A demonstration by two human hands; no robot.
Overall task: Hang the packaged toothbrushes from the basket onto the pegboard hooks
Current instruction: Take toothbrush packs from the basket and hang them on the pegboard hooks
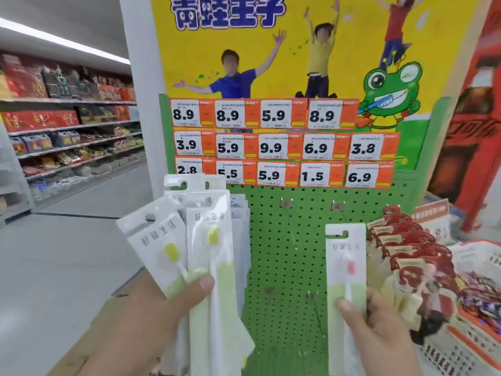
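Several packs fan out of your left hand [151, 318], thumb clamped across the green-backed toothbrushes [208, 267]; that loose spread could slip as you reach. Your right hand [379, 329] pinches one pink-brush pack [345, 270] upright before the green pegboard [282, 267]; its hang slot sits below the bare hooks [286, 204] (thin, easy to miss), so a tilted card may snag. Stocked aisle shelves [67, 126] stand left, price tags [273, 145] above, a basket [466, 346] right.

Yellow-brush packs [208, 256] fanned upright; pink-brush pack [345, 267] upright before pegboard [282, 240], seemingly unhooked.
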